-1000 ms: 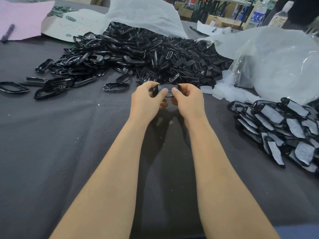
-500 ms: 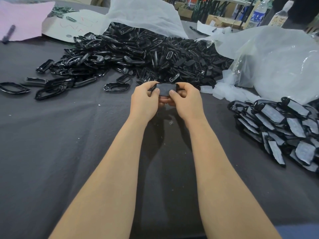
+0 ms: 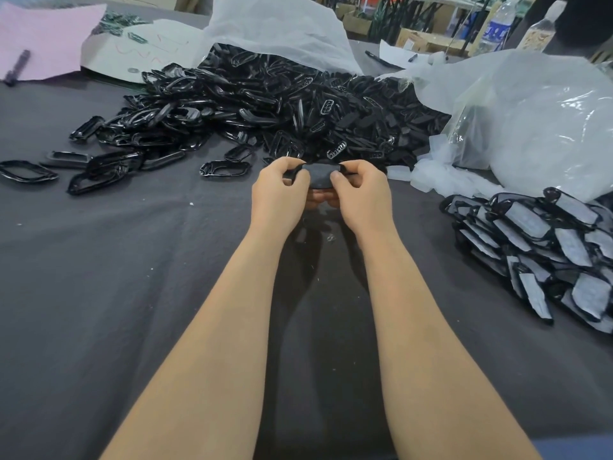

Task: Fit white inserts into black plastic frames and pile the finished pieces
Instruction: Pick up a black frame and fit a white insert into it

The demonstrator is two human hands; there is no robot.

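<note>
Both bare forearms reach forward over the dark grey table cloth

Left hand and right hand meet in mid-view, each gripping one end of a single black frame. Thumbs lie on its upper face; the other fingers are curled beneath, mostly hidden. A flat grey face fills the frame's opening; whether it is fully seated cannot be told. The piece is held just above the cloth, between the two sets of fingertips.

Right of the fingers, well apart: pile of finished pieces, black rims around pale grey faces, overlapping one another.

Left of the fingers: loose empty frames on the cloth, the nearest one just beside the left knuckles, the outermost at the view's edge.

Just beyond the fingertips: large heap of black frames, its front edge partly hidden by the hands.

Beyond and right of the fingers: small white sheets at the foot of a clear plastic bag. A white bag rises behind the heap.

Far left: pink paper with a dark pen on it; a pale sheet bears red marks, not legible.

Far right: bottle with a blue label, text too small to read
</note>
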